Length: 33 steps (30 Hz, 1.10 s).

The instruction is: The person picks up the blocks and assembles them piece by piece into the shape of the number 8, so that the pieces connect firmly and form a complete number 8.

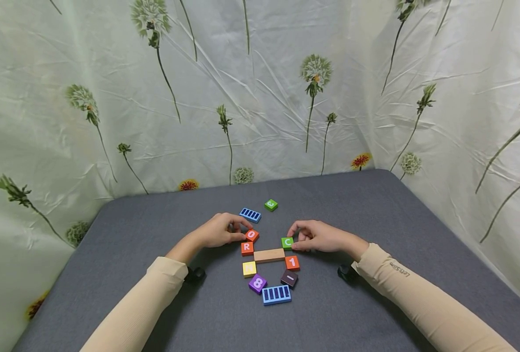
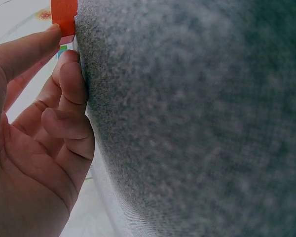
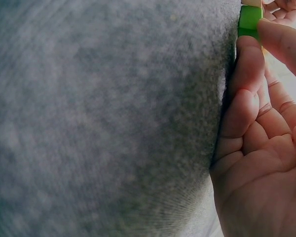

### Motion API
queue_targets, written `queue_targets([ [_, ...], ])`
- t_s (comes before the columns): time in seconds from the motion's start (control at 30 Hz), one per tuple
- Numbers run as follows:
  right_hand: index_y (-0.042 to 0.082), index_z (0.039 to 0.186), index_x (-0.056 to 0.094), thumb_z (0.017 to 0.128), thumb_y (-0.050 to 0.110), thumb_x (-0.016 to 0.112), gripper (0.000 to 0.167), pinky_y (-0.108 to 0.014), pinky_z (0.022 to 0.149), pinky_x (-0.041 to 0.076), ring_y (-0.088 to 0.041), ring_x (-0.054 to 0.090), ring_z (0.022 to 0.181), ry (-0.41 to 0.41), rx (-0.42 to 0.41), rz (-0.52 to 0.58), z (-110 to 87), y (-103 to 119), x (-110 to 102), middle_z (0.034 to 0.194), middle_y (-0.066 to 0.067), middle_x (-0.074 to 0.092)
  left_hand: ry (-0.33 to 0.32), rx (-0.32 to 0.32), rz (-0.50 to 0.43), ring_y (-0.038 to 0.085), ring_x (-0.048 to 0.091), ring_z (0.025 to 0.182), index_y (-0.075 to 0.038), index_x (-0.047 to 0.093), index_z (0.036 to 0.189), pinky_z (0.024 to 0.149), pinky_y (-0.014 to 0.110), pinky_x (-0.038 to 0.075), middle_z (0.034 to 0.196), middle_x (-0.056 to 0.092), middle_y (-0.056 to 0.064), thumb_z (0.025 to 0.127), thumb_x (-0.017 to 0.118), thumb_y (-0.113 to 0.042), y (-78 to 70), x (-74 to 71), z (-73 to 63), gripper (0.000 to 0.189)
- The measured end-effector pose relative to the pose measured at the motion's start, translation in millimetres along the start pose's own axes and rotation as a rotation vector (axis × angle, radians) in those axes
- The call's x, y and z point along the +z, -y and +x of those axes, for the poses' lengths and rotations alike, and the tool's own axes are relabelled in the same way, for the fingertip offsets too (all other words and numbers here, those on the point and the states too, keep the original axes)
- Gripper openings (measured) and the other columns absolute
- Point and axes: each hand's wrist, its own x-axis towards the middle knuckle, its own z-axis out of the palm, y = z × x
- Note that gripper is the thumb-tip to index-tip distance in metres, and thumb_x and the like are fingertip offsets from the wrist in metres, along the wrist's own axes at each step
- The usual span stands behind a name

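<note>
In the head view my left hand [image 1: 221, 230] pinches a red block lettered O [image 1: 252, 235] between thumb and index finger. The left wrist view shows the thumb against that red block [image 2: 64, 17], its other fingers curled near the cloth. My right hand [image 1: 319, 236] pinches a green block lettered C [image 1: 287, 243] with thumb and index finger. That green block [image 3: 249, 19] appears at the top of the right wrist view. Just below O lies a red R block [image 1: 247, 248]. A plain wooden plank block [image 1: 269, 255] spans between R and a red 1 block [image 1: 292, 263].
A yellow block [image 1: 249, 269], purple 8 block [image 1: 257, 283], dark block [image 1: 289, 278] and blue barred block [image 1: 276, 295] continue the ring toward me. Farther back lie another blue barred block [image 1: 250, 215] and a green block [image 1: 271, 205]. Grey cloth [image 1: 163, 303] covers the table.
</note>
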Motion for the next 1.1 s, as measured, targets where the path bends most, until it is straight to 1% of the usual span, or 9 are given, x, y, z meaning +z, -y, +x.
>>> queue_targets([
  [0.2,0.008,0.128,0.065,0.102,0.023,0.074,0.031,-0.025,0.065,0.043,-0.013,0.052,0.073,0.001,0.001,0.002,-0.1,-0.4,-0.4,0.084,0.003,0.061,0.003,0.003,0.000,0.010,0.053,0.073,-0.018,0.077,0.129,0.065,0.026,0.044,0.088,0.067,-0.001,0.100,0.077,-0.019,0.2,-0.5,0.5,0.028],
  [0.43,0.008,0.128,0.065,0.102,0.024,0.075,0.031,-0.025,0.065,0.043,-0.013,0.052,0.073,0.001,0.007,0.002,0.7,-1.3,0.0,0.084,0.004,0.061,0.007,0.004,-0.021,0.009,0.053,0.071,-0.018,0.077,0.130,0.063,0.025,0.044,0.087,0.065,-0.002,0.101,0.075,-0.018,0.3,-1.3,0.6,0.028],
  [0.57,0.008,0.128,0.065,0.102,0.024,0.075,0.032,-0.025,0.065,0.043,-0.013,0.052,0.073,-0.002,0.008,0.000,0.2,-0.5,0.2,0.084,0.004,0.061,0.012,0.011,-0.036,0.009,0.053,0.069,-0.016,0.074,0.133,0.062,0.025,0.044,0.089,0.066,-0.001,0.101,0.075,-0.019,1.1,-1.6,0.4,0.032],
  [0.77,0.008,0.128,0.065,0.102,0.025,0.074,0.032,-0.025,0.065,0.043,-0.013,0.052,0.074,-0.001,0.009,-0.001,0.6,0.5,-0.4,0.084,0.003,0.062,0.014,-0.020,-0.033,0.010,0.053,0.069,-0.015,0.074,0.133,0.062,0.026,0.044,0.092,0.068,0.000,0.102,0.075,-0.018,1.4,-2.1,-0.1,0.031],
  [1.0,0.008,0.130,0.064,0.102,0.025,0.075,0.035,-0.026,0.066,0.043,-0.014,0.053,0.074,-0.004,0.019,0.003,0.9,1.7,-0.5,0.084,0.003,0.063,0.015,-0.028,-0.017,0.009,0.054,0.070,-0.016,0.075,0.132,0.063,0.026,0.044,0.091,0.068,-0.001,0.102,0.074,-0.020,2.4,-1.6,-0.5,0.030],
  [1.1,0.007,0.132,0.063,0.102,0.026,0.075,0.037,-0.027,0.067,0.045,-0.014,0.055,0.075,0.002,0.030,0.023,1.4,1.6,-1.2,0.083,0.002,0.064,0.017,-0.032,-0.013,0.010,0.053,0.070,-0.017,0.075,0.132,0.064,0.027,0.044,0.091,0.068,-0.001,0.102,0.074,-0.020,1.7,-2.0,-0.8,0.030],
])
